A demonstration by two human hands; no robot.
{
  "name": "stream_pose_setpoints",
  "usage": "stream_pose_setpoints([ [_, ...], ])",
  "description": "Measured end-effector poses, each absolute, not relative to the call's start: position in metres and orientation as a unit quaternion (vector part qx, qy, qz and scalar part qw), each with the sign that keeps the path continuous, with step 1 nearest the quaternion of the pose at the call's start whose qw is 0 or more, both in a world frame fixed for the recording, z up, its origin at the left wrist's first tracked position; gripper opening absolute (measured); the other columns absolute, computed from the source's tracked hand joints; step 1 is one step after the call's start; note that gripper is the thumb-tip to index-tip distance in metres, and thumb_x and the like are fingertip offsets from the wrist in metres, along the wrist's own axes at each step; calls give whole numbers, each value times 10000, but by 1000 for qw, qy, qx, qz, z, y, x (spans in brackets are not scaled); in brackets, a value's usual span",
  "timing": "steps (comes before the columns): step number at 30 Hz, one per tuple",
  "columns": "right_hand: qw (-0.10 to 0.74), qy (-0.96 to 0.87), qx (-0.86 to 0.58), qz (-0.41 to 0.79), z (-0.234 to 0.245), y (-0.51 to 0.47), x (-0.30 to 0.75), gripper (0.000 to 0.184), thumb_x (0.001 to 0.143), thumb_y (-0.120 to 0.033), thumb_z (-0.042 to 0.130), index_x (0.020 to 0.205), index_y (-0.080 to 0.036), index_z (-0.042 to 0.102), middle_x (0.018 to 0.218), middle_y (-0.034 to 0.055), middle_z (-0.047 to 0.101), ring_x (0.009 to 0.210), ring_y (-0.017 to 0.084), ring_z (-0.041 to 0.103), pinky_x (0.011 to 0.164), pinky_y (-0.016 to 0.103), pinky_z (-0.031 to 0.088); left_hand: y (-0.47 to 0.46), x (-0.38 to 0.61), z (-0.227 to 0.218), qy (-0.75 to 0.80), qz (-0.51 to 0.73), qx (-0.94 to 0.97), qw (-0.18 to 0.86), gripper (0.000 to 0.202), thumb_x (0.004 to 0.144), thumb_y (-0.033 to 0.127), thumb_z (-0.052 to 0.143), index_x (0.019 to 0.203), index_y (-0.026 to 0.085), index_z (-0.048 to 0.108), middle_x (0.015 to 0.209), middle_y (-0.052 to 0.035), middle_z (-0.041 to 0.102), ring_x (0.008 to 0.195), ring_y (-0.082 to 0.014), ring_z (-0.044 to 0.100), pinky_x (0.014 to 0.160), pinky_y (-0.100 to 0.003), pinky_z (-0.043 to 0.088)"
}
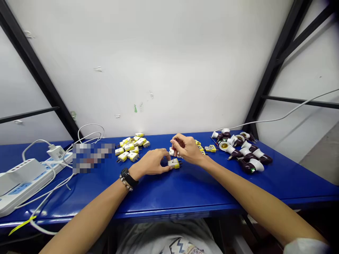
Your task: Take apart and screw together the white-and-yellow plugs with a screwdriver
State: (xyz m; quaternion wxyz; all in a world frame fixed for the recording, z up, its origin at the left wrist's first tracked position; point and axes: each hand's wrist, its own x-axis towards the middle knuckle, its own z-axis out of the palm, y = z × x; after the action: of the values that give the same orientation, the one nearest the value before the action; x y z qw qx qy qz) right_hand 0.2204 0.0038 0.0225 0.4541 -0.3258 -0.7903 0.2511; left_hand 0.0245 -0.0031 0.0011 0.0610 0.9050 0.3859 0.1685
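Plug (pixel 174 164), one, beneath one screwdriver (pixel 173 156)

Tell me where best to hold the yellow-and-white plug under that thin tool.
Probably the yellow-and-white plug's blocky left end, coming from the left, where the left hand is. Its prongs stick out rightward, and the thin tool meets its top face, so those sides look worse.

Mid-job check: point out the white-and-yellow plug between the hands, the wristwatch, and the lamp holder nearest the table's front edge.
White-and-yellow plug (pixel 173 163): head view, on its white top face.
Wristwatch (pixel 124 172): head view, on its dark case.
Lamp holder (pixel 247 167): head view, on its dark body.
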Motion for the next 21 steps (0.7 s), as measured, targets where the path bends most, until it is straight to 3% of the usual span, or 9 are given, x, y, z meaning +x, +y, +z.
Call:
stream_pose_setpoints([
  [4,459,-790,-315,256,22,4,220,206,975,-352,504,832,-210,544,654,-10,640,487,134,629,507,248,491,-4,27,-1,350,202,911,84,239,866,348,655,1062,214,685,1094,-52,728,945,-232,680,852,-312,499],
  [8,460,-792,-312,253,20,4,220,190,978,-342,505,847,-210,547,660,-13,638,483,132,626,498,246,485,-6,31,-1,346,206,908,114,149,884,228,588,987,206,693,1009,-46,747,912,-222,687,821,-293,494],
  [11,460,-789,-315,257,20,5,220,203,981,-357,510,847,-211,553,670,-9,646,496,134,632,508,248,492,-5,31,0,350,215,902,133,199,913,164,497,924,205,692,951,-33,753,857,-198,687,777,-272,480],
  [21,452,-790,-313,271,22,5,221,218,987,-353,499,833,-206,546,670,-7,646,501,134,632,517,250,494,-4,31,-1,359,222,898,125,232,943,187,477,913,204,707,889,-29,754,792,-186,685,715,-258,452],
])
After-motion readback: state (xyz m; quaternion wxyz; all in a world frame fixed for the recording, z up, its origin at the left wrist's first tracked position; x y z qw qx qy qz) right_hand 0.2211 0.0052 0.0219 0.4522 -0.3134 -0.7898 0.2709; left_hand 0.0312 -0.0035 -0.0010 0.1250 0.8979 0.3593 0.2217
